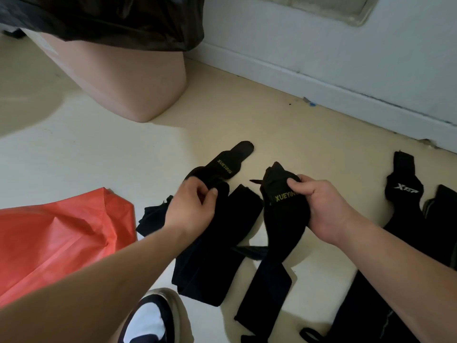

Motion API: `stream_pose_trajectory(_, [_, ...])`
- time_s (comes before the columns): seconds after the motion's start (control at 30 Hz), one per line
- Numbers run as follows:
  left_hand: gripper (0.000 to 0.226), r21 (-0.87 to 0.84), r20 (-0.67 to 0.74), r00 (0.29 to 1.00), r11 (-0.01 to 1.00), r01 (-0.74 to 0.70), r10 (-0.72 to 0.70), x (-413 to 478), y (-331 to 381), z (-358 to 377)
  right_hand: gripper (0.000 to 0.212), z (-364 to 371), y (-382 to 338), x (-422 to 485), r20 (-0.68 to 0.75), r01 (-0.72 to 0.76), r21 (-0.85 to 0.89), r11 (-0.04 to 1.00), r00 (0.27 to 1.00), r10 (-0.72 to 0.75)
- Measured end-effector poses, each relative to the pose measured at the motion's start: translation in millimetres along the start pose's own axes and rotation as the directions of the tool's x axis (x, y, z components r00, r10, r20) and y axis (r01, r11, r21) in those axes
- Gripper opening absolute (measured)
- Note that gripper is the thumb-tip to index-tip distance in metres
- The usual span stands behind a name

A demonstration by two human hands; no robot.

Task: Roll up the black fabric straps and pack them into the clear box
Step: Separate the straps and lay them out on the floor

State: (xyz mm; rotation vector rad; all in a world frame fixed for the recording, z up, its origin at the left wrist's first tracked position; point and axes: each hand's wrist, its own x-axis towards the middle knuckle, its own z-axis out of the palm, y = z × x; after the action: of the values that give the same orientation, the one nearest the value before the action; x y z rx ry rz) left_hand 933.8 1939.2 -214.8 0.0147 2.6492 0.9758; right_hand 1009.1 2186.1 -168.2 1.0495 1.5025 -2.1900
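Note:
Several black fabric straps lie on the pale floor. My left hand (191,206) pinches one strap (223,167) near its end, which bears a yellow-green XUEYING label and points away from me. My right hand (321,206) grips a second XUEYING strap (279,214) by its top; its long tail (264,290) runs down toward me over the floor. A third strap with a white XTEP logo (403,186) lies at the right, untouched. No clear box is in view.
An orange-red bag (54,238) lies at the left. A beige bin (133,78) lined with a black plastic bag (111,18) stands at the back left. A white baseboard (346,90) runs along the back right. A shoe (153,318) is at the bottom.

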Motion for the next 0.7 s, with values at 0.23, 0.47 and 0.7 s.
stream_pose_trajectory(0.23, [0.076,0.055,0.224,0.954,0.98,0.19,-0.197,63,5,-14,0.015,23,8,12,-0.123,0.027,-0.268,0.963,0.99,-0.063])
stream_pose_trajectory(0.47, [0.095,0.004,0.275,0.931,0.969,0.246,-0.238,63,-12,-13,0.019,34,15,15,-0.252,0.085,-0.477,0.875,0.94,-0.229])
stream_pose_trajectory(0.7, [0.047,-0.197,0.167,0.968,0.955,0.22,-0.189,26,7,-29,0.024,47,26,11,-0.105,-0.049,-0.048,0.998,0.993,0.044])
